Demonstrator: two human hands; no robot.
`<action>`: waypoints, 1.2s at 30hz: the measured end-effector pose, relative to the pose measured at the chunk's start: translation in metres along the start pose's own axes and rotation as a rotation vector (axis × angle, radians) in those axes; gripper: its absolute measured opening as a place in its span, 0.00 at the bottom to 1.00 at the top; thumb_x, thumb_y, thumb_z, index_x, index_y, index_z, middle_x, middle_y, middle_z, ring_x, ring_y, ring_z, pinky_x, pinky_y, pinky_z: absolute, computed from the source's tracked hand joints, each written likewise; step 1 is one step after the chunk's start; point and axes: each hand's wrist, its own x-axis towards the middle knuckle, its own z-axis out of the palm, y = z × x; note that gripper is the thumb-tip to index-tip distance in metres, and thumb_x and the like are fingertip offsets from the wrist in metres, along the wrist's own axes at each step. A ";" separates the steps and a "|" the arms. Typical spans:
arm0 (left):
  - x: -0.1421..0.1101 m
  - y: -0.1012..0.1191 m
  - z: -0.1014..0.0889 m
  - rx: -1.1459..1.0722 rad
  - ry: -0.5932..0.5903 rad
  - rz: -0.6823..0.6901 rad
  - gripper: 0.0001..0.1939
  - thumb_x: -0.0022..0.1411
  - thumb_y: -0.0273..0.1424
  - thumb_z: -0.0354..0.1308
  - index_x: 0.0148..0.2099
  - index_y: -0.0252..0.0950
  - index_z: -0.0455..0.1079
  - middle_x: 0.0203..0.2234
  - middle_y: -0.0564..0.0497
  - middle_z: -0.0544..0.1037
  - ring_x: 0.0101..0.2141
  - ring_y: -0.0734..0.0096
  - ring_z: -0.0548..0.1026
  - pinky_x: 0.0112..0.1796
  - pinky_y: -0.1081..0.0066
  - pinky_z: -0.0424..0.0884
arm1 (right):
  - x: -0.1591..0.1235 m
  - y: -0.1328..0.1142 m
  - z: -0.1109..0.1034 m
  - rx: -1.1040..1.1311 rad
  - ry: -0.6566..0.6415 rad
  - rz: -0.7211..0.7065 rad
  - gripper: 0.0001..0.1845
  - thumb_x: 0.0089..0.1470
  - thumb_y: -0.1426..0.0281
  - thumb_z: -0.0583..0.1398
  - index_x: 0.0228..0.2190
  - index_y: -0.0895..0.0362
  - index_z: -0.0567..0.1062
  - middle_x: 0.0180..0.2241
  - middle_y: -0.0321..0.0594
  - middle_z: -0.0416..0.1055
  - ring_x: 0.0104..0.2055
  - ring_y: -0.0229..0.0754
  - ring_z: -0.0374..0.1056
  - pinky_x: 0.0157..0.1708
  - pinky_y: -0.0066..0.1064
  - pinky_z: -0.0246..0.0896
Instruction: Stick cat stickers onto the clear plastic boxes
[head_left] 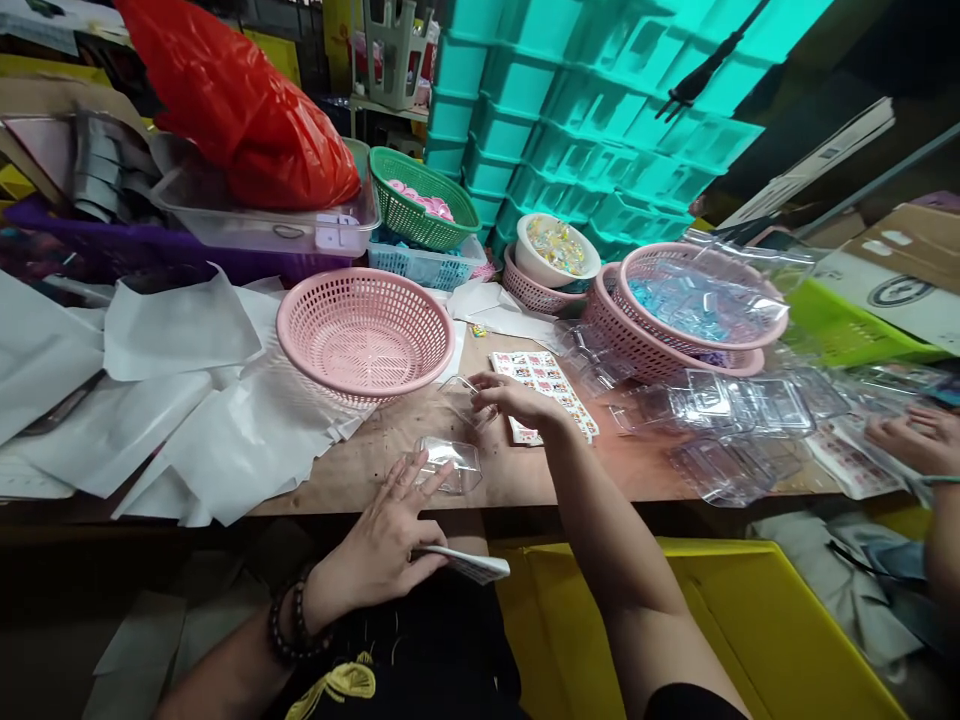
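Note:
My left hand (394, 525), with dark beaded bracelets at the wrist, grips a thin folded white sheet (472, 564) beside its thumb. Its outstretched fingers rest on a small clear plastic box (459, 468) near the table's front edge. Just beyond, my right hand (514, 400) pinches another clear plastic piece (463, 402), whose exact shape is hard to make out. A stack of printed sticker sheets (547, 385) lies under and to the right of that hand. Behind both hands sits a pink perforated basket (365, 388) with nothing visible inside.
White backing papers (202, 430) heap up on the left. Clear plastic boxes (720, 405) pile at right, by stacked pink baskets (626, 345) of blue pieces. A white bowl (525, 265) and teal crates (570, 120) stand behind. Another person's hand (911, 440) is far right.

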 end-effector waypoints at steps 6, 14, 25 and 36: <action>0.002 0.003 -0.006 -0.045 -0.021 -0.005 0.05 0.62 0.31 0.61 0.36 0.38 0.78 0.72 0.50 0.47 0.70 0.41 0.42 0.66 0.40 0.43 | 0.012 0.004 0.004 0.080 -0.192 -0.063 0.13 0.43 0.71 0.61 0.34 0.57 0.80 0.33 0.38 0.78 0.37 0.44 0.70 0.40 0.33 0.65; 0.002 0.006 -0.017 -0.091 -0.083 -0.033 0.05 0.61 0.29 0.61 0.35 0.37 0.78 0.72 0.49 0.46 0.69 0.40 0.42 0.66 0.39 0.43 | 0.008 0.008 -0.002 0.112 -0.113 -0.123 0.12 0.45 0.72 0.63 0.34 0.56 0.81 0.43 0.40 0.78 0.52 0.51 0.67 0.57 0.40 0.58; 0.006 0.021 -0.036 -0.224 0.096 -0.080 0.10 0.67 0.32 0.58 0.37 0.38 0.80 0.31 0.47 0.80 0.39 0.63 0.75 0.44 0.63 0.73 | -0.155 -0.012 0.041 -0.132 -0.164 -0.417 0.23 0.46 0.58 0.70 0.45 0.50 0.79 0.41 0.42 0.76 0.42 0.48 0.72 0.44 0.37 0.66; 0.012 0.017 -0.029 -0.737 -0.033 -0.633 0.19 0.49 0.43 0.71 0.34 0.30 0.79 0.25 0.48 0.81 0.23 0.72 0.75 0.25 0.74 0.71 | -0.164 0.032 0.056 0.272 -0.071 -0.141 0.15 0.46 0.58 0.69 0.27 0.57 0.78 0.24 0.35 0.73 0.26 0.36 0.65 0.25 0.27 0.59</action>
